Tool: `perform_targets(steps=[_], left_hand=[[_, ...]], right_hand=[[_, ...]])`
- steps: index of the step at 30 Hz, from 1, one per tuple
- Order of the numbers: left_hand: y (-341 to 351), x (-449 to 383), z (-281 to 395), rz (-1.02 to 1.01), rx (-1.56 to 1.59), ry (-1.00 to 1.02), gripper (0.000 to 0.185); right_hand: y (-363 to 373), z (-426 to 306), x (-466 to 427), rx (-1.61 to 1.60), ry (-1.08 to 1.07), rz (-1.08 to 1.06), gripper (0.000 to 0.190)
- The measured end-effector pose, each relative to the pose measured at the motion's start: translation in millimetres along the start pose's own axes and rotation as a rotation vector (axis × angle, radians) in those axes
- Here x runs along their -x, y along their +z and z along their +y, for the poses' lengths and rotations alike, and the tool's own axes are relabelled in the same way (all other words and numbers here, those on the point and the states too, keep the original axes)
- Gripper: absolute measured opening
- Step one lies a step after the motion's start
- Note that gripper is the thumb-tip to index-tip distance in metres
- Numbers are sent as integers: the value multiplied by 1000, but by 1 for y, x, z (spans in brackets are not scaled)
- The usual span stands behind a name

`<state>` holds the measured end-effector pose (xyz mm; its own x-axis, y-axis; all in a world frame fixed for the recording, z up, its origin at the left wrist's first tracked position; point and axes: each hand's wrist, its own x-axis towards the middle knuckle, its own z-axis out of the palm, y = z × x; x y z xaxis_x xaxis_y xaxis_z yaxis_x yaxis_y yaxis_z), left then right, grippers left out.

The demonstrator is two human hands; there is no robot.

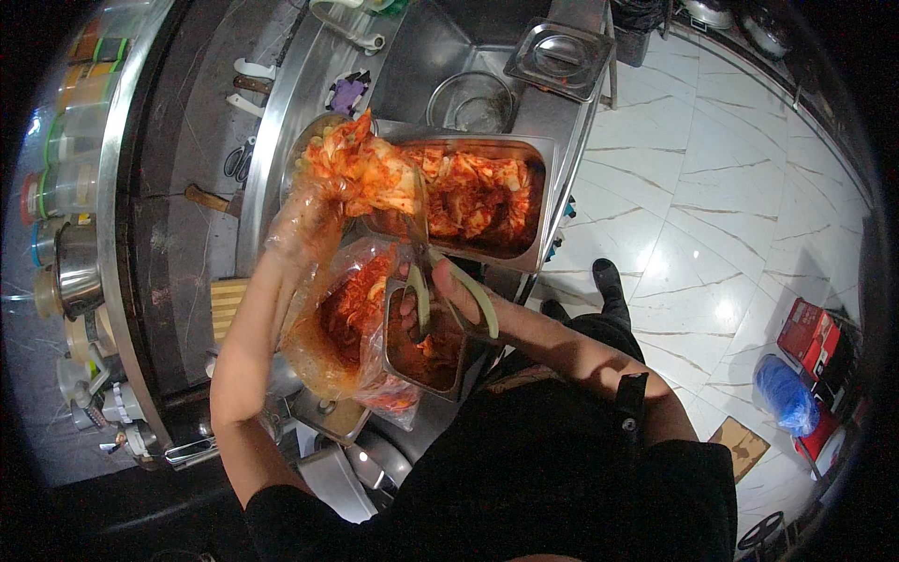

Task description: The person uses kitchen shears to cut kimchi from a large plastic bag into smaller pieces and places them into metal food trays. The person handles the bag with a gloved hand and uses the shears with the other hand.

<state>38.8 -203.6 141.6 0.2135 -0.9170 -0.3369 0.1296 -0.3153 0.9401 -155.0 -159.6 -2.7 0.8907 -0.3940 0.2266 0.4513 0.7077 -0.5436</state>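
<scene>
My left hand (309, 218), in a clear plastic glove, grips a clump of kimchi cabbage (372, 172) coated in red sauce. My right hand (449, 284) has its fingers through the pale green handles of a pair of scissors (477, 309). Their blades point up at the cabbage and are partly hidden by it. Just beyond, a steel pan (551, 204) holds cut kimchi pieces (484, 190). Nearer my body lies an opened plastic bag (302, 351) with more kimchi inside. A smaller steel pan (460, 383) with red sauce and scraps sits under my right hand.
A sink basin (435, 42) holds a round steel strainer or bowl (470, 102). A steel lid (558, 56) rests at its edge. Knives (253, 83), another pair of scissors (239, 160) and a wooden-handled blade (207, 199) lie left. Lidded containers (74, 140) line the far left.
</scene>
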Motion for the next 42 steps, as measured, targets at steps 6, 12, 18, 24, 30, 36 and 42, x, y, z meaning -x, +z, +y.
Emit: perform_targets(steps=[6,12,18,24,30,36,42], left_hand=[[-20,-10,-22,-14,46,-78,49],[-20,-17,-34,-48,26,-42,44],[-49,-24,-31,173,174,1,41],[-42,-7,-13,-82,78,85,46],[-15,12,-23,5,-132,56,47],[-38,-19,-20,13,18,2,39],[-48,-23,3,-46,206,-75,43]], right_hand=[[8,-11,3,128,48,271,56],[21,-34,15,246,315,512,51],[8,-7,29,314,109,287,67],[10,-16,16,334,-62,200,72],[6,-36,1,220,130,303,57],[10,-52,18,253,313,502,53],[6,-37,35,370,66,323,72]])
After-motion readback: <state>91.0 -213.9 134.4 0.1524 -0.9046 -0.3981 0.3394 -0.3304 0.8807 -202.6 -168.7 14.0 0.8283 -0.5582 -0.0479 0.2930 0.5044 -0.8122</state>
